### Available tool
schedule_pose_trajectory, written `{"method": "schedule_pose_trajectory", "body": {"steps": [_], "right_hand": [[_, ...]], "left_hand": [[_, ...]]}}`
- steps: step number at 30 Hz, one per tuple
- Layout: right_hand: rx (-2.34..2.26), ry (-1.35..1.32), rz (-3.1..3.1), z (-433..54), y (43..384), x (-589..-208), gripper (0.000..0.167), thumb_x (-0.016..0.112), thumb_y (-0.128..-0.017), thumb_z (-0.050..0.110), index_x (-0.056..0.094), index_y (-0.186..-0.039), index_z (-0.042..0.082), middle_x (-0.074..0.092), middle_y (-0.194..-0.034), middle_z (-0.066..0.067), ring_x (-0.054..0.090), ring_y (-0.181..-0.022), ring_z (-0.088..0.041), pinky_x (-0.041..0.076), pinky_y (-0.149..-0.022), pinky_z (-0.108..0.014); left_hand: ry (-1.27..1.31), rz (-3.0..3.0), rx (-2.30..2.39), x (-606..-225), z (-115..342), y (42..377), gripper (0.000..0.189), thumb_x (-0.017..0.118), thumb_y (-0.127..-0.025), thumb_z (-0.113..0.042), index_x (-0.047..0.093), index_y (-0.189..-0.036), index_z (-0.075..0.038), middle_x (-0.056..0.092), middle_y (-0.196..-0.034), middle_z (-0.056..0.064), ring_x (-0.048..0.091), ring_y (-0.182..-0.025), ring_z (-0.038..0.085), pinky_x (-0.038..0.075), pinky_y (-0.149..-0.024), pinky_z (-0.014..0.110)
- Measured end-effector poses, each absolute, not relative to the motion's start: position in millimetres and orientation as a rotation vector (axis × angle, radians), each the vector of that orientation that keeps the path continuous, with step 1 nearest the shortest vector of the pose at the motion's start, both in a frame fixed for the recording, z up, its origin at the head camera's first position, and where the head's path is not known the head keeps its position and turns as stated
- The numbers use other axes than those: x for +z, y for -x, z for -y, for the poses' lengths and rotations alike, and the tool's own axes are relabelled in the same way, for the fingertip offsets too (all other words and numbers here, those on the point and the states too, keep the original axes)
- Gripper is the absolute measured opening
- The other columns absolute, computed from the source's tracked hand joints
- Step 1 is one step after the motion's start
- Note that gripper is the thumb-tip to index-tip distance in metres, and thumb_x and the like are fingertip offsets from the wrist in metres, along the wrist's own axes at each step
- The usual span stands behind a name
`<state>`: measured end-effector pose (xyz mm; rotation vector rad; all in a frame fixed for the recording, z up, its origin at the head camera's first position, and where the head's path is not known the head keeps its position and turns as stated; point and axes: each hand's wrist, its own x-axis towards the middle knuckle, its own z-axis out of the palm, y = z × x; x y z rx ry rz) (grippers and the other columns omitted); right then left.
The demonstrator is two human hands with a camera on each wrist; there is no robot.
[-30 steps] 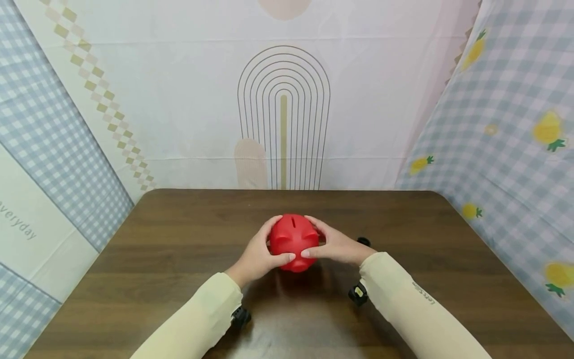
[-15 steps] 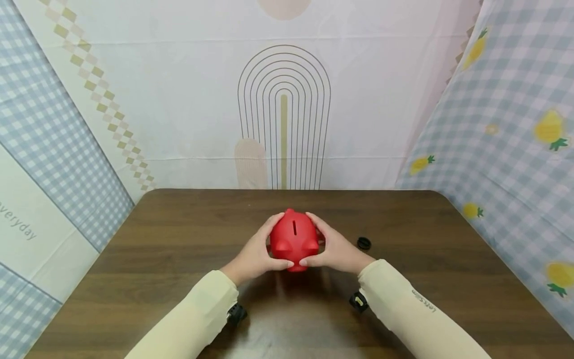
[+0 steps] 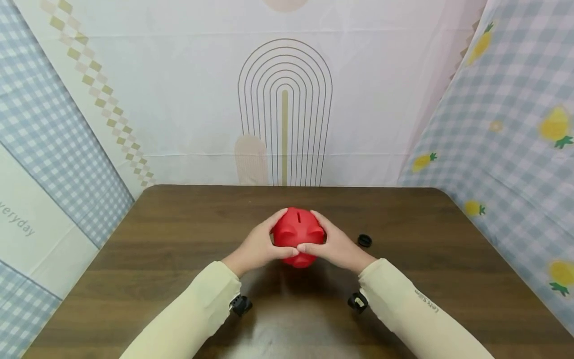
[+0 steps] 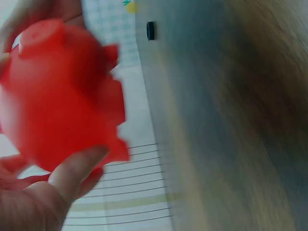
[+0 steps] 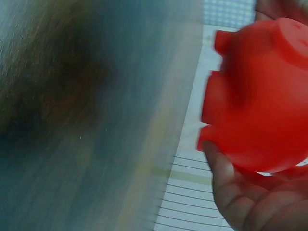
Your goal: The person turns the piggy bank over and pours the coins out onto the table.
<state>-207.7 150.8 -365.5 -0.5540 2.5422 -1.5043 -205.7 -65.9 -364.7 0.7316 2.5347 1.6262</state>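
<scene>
A red piggy bank (image 3: 298, 234) is held between both hands in the head view, its coin slot up and its snout facing the person. My left hand (image 3: 257, 249) grips its left side, and my right hand (image 3: 338, 245) grips the right. Their thumbs meet across the pig's face, just above the snout. In the left wrist view the piggy bank (image 4: 62, 96) is off the table, with wall cloth showing beyond its feet. The right wrist view also shows the stubby feet of the piggy bank (image 5: 269, 101), with fingers curled around its body.
A small black round piece (image 3: 364, 241), like a ring or cap, lies on the brown wooden table (image 3: 179, 239) right of the right hand. A patterned white cloth (image 3: 193, 99) hangs behind the table, with a checked cloth (image 3: 502, 164) along the right side.
The piggy bank tipped with its face downward, then tilted back up, and has shifted slightly right. Both hands kept their hold. The black piece, partly covered earlier, shows fully now.
</scene>
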Motion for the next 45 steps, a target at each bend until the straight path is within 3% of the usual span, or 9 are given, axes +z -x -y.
{"method": "schedule_pose_trajectory", "body": {"steps": [2, 7, 14, 20, 27, 33, 35, 40, 45], "right_hand": [[-1.526, 0.525, -2.522, -150.8, 208.1, -366.8, 0.094, 0.078, -0.078, 0.036, 0.023, -0.152, 0.019, 0.046, -0.138, -0.006, 0.049, -0.120, -0.029, 0.055, -0.084, -0.040], [-1.610, 0.751, -2.602, -151.4, 207.7, -369.7, 0.103, 0.084, -0.073, 0.026, 0.020, -0.154, 0.021, 0.043, -0.141, -0.006, 0.047, -0.120, -0.030, 0.056, -0.082, -0.040], [-1.543, 0.478, -2.456, -147.4, 207.3, -371.9, 0.092, 0.079, -0.078, 0.032, 0.027, -0.151, 0.015, 0.048, -0.137, -0.008, 0.048, -0.120, -0.029, 0.055, -0.085, -0.040], [-1.542, 0.974, -2.758, -147.7, 201.5, -374.4, 0.103, 0.086, -0.071, 0.020, 0.023, -0.152, 0.011, 0.041, -0.144, -0.010, 0.048, -0.121, -0.029, 0.055, -0.085, -0.043], [-1.539, 0.501, -2.447, -142.5, 205.6, -376.5, 0.090, 0.080, -0.076, 0.029, 0.030, -0.149, 0.014, 0.050, -0.135, -0.008, 0.050, -0.118, -0.029, 0.055, -0.084, -0.040], [-1.511, 1.003, -2.788, -143.4, 198.8, -374.0, 0.103, 0.086, -0.070, 0.020, 0.024, -0.152, 0.011, 0.041, -0.145, -0.010, 0.049, -0.120, -0.029, 0.056, -0.083, -0.042], [-1.510, 0.976, -2.781, -141.7, 199.9, -374.7, 0.099, 0.085, -0.072, 0.021, 0.027, -0.151, 0.008, 0.042, -0.144, -0.011, 0.050, -0.120, -0.028, 0.055, -0.084, -0.042], [-1.484, 0.494, -2.507, -137.5, 202.3, -378.3, 0.087, 0.079, -0.077, 0.031, 0.032, -0.148, 0.012, 0.051, -0.134, -0.009, 0.052, -0.116, -0.028, 0.055, -0.083, -0.039], [-1.513, 0.528, -2.505, -138.8, 202.4, -374.2, 0.094, 0.083, -0.073, 0.030, 0.028, -0.149, 0.019, 0.049, -0.134, -0.008, 0.050, -0.117, -0.031, 0.056, -0.080, -0.041]], "left_hand": [[-0.718, -2.512, 1.642, -365.3, 65.8, 207.3, 0.088, 0.082, -0.073, -0.020, 0.036, -0.148, -0.018, 0.047, -0.139, 0.004, 0.051, -0.117, 0.026, 0.055, -0.084, 0.038], [-1.062, -2.667, 1.627, -367.8, 68.2, 208.4, 0.091, 0.084, -0.069, -0.012, 0.036, -0.147, -0.011, 0.032, -0.152, 0.010, 0.044, -0.128, 0.031, 0.053, -0.089, 0.042], [-0.684, -2.440, 1.641, -373.8, 70.4, 212.5, 0.085, 0.082, -0.071, -0.016, 0.038, -0.144, -0.017, 0.050, -0.132, 0.003, 0.051, -0.116, 0.024, 0.055, -0.084, 0.037], [-1.310, -2.727, 1.549, -371.8, 72.7, 207.8, 0.093, 0.086, -0.066, -0.010, 0.035, -0.143, -0.010, 0.034, -0.144, 0.012, 0.042, -0.127, 0.029, 0.053, -0.090, 0.039], [-0.769, -2.508, 1.507, -373.7, 72.8, 211.5, 0.087, 0.084, -0.069, -0.017, 0.038, -0.143, -0.014, 0.050, -0.131, 0.004, 0.052, -0.113, 0.022, 0.054, -0.082, 0.034], [-1.298, -2.799, 1.462, -372.0, 76.2, 203.8, 0.096, 0.087, -0.066, -0.015, 0.033, -0.144, -0.009, 0.030, -0.147, 0.013, 0.041, -0.127, 0.029, 0.054, -0.089, 0.039], [-1.243, -2.769, 1.502, -373.3, 76.4, 204.8, 0.092, 0.086, -0.067, -0.015, 0.035, -0.143, -0.009, 0.037, -0.142, 0.012, 0.045, -0.123, 0.028, 0.054, -0.087, 0.039], [-0.684, -2.455, 1.560, -380.1, 77.1, 207.8, 0.088, 0.083, -0.070, -0.018, 0.036, -0.145, -0.014, 0.051, -0.131, 0.005, 0.052, -0.113, 0.025, 0.055, -0.082, 0.036], [-0.774, -2.496, 1.585, -379.8, 76.6, 208.0, 0.094, 0.084, -0.068, -0.016, 0.032, -0.147, -0.016, 0.044, -0.139, 0.004, 0.048, -0.120, 0.026, 0.055, -0.085, 0.039]]}}
